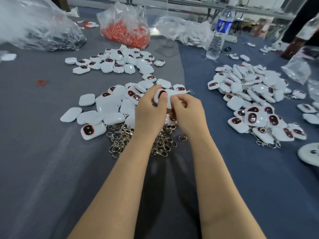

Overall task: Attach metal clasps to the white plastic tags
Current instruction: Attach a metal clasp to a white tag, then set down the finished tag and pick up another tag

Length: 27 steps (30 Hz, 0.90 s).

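At the middle of a grey-covered worktop (43,152), two bare forearms reach forward from the bottom edge and meet, wrists close together. The left hand (150,109) is curled round a white tag (162,97), holding it just above the heap, with the thumb pressed across the tag's dark, red-rimmed oval face. The right hand (186,111) sits just beside it, fingers bent, thumb and fingertips pinching the tag's right edge; whether a clasp lies between them cannot be told. The tag is a rounded, glossy white square, tilted towards the camera.

Left of and beneath the hands lie loose tags (107,104), some face up, some showing plain white backs. Under the wrists is a tangled pile of metal clasps (138,140), silvery hooks and rings. Farther back stands a clear bag of red pieces (124,28), then a water bottle (219,31). On the right, well apart, is a heap of tags with clasps attached (250,94).
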### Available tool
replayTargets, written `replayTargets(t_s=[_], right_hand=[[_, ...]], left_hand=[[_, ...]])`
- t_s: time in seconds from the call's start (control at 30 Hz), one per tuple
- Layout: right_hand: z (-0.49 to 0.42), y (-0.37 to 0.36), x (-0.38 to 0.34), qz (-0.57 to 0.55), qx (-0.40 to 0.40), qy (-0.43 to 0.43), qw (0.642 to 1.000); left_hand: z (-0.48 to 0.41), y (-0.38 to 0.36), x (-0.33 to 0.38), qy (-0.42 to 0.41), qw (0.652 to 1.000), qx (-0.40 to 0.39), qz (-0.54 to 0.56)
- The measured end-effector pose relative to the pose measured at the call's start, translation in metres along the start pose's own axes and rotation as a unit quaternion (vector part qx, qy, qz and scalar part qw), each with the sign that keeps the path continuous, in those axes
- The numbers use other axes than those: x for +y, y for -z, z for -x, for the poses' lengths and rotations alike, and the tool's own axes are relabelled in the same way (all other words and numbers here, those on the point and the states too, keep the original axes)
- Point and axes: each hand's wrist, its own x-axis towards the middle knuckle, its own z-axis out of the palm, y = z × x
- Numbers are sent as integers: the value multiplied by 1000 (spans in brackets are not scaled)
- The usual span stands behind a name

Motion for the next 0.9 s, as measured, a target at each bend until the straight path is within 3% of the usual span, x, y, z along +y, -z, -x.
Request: replayTargets(t_s=[0.2, 0.37, 0.5, 0.73, 0.9], right_hand=[[-4, 66, 12, 57, 108, -40, 992], [1, 127, 40, 144, 221, -94, 960], [6, 153, 65, 206, 255, -143, 934], [4, 156, 75, 217, 287, -148, 921], [4, 150, 68, 231, 292, -128, 919]], left_hand=[[2, -66, 26, 5, 999, -44, -4], [21, -138, 39, 30, 987, -160, -7], [34, -178, 32, 43, 972, -225, -41], [38, -201, 24, 2, 975, -207, -81], [35, -192, 27, 73, 976, -203, 14]])
